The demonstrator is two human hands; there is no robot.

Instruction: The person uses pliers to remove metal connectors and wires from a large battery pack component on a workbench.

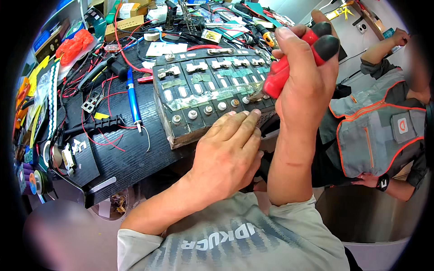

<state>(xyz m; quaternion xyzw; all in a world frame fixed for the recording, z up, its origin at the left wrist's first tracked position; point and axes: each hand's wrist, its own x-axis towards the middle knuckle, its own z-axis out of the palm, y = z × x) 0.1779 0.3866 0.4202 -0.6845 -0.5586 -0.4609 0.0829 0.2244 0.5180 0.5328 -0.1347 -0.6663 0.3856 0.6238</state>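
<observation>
Head view, and here we are at the bench; the right hand is up, fingers curled firmly around red-and-black-handled pliers, their metal head pointing down at the battery pack; whether the jaws are biting on anything, I can't tell from here; the left hand lies palm down over the pack's near edge, fingers straight and side by side, fingertips just beside the near row of terminal bolts, its underside hidden from me; the pack itself sits on the near part of the black wood-grain table, directly in front of the person, greenish tape running along its top and metal connector plates across the far row; over to its left, a blue pen-shaped tool lies among loose red wires, with an orange-red plastic bag further off and a cardboard box behind; and on the right, a co-worker in a grey vest with orange piping stands close by, a dark watch on one wrist!
</observation>
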